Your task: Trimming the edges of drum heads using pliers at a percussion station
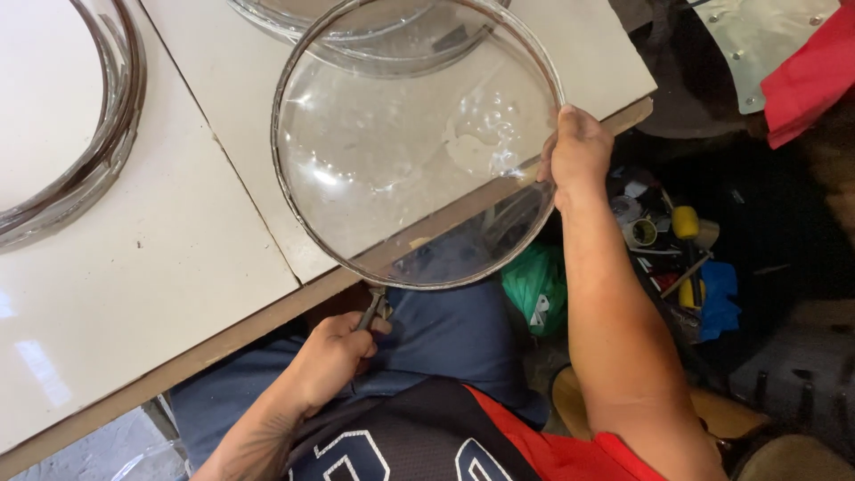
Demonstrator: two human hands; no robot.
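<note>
Spanning the upper left of the view, a white bench (134, 267) carries stacked clear rings at its far edge (374, 40) and more at its far left corner (98, 134). Overhanging the bench's near edge is a large clear round dome with a metal rim (392, 134). The right hand (579, 156) grasps that rim on its right side. The left hand (334, 356) is clenched on small dark pliers (372, 310), whose tip meets the rim's near edge.

The right hand (577, 151) grips a round clear dome (410, 134) by its metal rim above the white table (134, 267), while the left hand (329, 356) presses pliers (372, 309) to its lower edge.
</note>
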